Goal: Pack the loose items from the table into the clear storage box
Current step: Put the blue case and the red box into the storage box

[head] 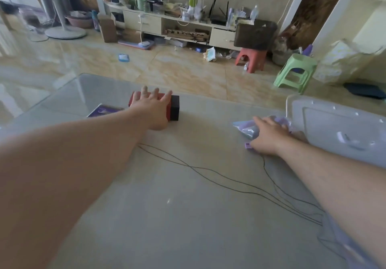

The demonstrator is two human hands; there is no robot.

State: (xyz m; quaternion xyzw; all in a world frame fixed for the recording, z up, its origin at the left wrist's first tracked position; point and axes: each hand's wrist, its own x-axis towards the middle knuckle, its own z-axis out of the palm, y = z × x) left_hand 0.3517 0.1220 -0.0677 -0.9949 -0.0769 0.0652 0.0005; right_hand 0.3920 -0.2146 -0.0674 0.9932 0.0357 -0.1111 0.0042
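A red and black box [174, 106] lies near the far edge of the glass table [167, 216]. My left hand [151, 110] lies flat on top of it with fingers spread and straight. My right hand [268, 136] rests on a pale purple plastic bag [244, 127] and a small purple piece [248, 145], fingers curled into the bag. The clear storage box with its lid [338, 126] stands at the table's right edge, just beside the bag. A purple flat packet [104, 110] lies left of the red box.
A thin dark cord [208, 171] runs across the table toward the right front. Beyond the table, on the tiled floor, are a red stool [251, 58], a green stool [296, 72] and a cluttered TV cabinet [183, 24].
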